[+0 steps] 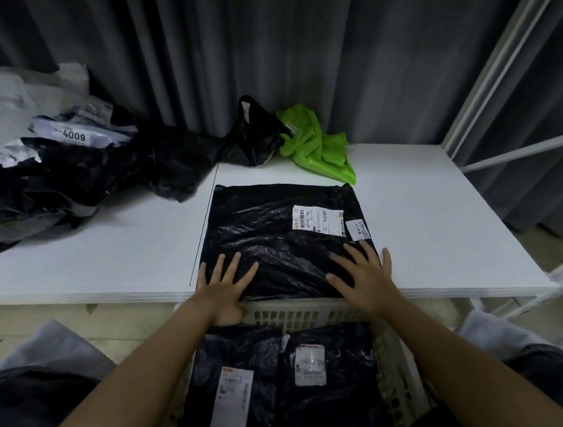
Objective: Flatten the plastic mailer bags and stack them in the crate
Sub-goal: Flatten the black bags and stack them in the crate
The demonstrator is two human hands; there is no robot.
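Pretty dim setup here. Dark gray pleated curtain (pixel 291 47) fills the whole back from 10 to 1 o'clock. White tabletop (pixel 105 251) runs across the middle, with a seam line in it. White metal shelving frame (pixel 499 65) stands at 3 o'clock. Pale floor (pixel 43 325) shows under the table edge at 8 o'clock.

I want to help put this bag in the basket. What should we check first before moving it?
1. Black mailer bag lies flat on the table: ok, only small wrinkles.
2. Both hands on it: ok, left hand and right hand press its near edge, fingers spread.
3. Crate right below the table edge: ok.
4. Room on the bags in the crate: ok, they lie flat.
5. Bag empty inside: cannot tell.
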